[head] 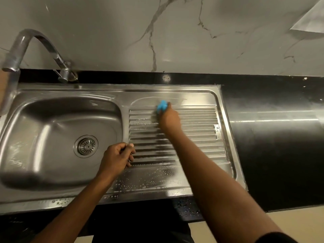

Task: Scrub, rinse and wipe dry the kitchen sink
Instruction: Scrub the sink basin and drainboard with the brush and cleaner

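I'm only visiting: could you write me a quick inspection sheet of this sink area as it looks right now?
Surface: black countertop holding a steel sink; soapy drops on its ribbed drainboard.
Job's things: blue sponge at the drainboard's far edge; tap arching at the far left.
Clutter: nothing seen.
Hands: right hand grips the sponge; left hand curled at the basin's edge, nothing seen in it.
Cables: nothing seen.
Surroundings: veined marble-look wall behind.
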